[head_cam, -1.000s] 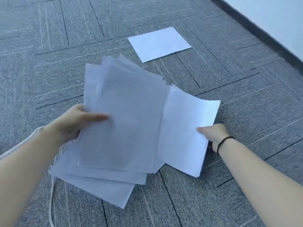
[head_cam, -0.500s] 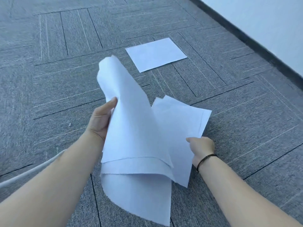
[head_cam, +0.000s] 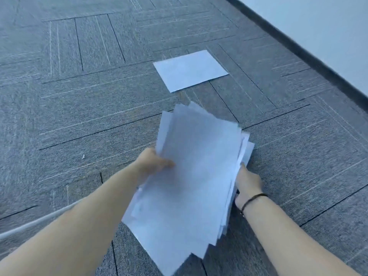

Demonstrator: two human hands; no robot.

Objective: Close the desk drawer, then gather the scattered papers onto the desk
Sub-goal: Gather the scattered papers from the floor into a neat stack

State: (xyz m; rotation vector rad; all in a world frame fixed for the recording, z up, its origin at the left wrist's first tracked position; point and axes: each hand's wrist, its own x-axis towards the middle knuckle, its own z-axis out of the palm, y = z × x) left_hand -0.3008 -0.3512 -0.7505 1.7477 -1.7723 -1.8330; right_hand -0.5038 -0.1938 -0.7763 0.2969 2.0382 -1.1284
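single head view, close above hands [head_cam: 199, 176], facing forward-down at carpet [head_cam: 79, 116].

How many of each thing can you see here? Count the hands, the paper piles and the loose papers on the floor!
Hands: 2, left hand and right hand
Held paper stack: 1
Loose sheet on the carpet: 1
Wristband: 1
White cord: 1
Total: 6

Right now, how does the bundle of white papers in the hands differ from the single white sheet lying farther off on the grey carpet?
The bundle of white papers is many fanned sheets, gripped by the left hand and right hand. The single white sheet lies flat, alone and untouched. Both look blank.
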